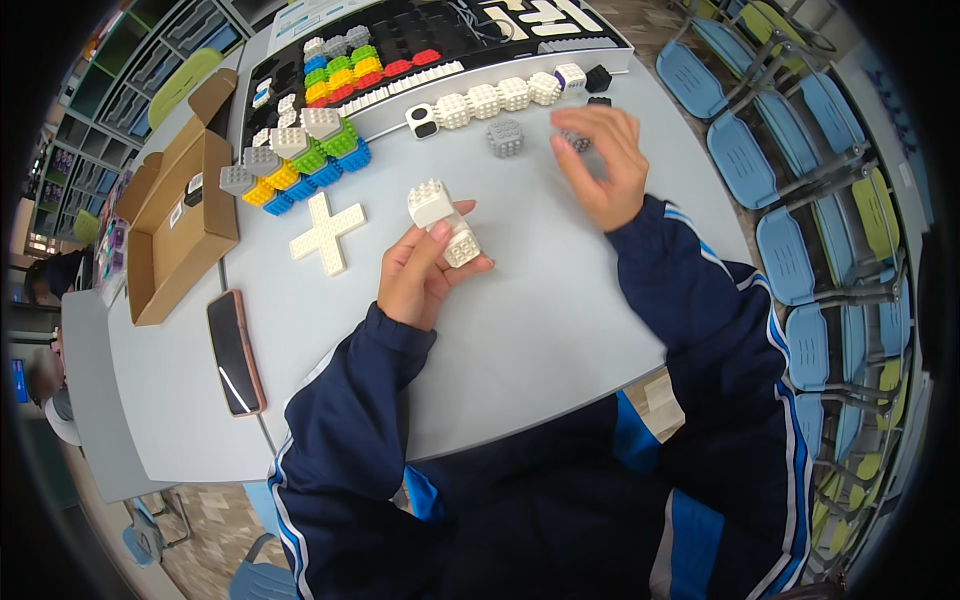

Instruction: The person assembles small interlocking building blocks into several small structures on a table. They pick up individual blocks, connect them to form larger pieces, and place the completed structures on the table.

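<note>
My left hand is closed on a piece made of joined white studded blocks, held above the table in front of me. Fingers cover part of its lower end. Off to the right, my right hand is raised with thumb and index finger curved and apart. A dark grey studded block shows in the gap between them; whether the fingers touch it is not visible. To the left of that hand sits a lighter grey studded cube. A flat white studded cross lies left of my left hand.
A row of white cubes lines the front of the block tray. Stacked coloured blocks stand at the far left. Further left are an open cardboard box and a phone. Stacked blue chairs stand beyond the table's right edge.
</note>
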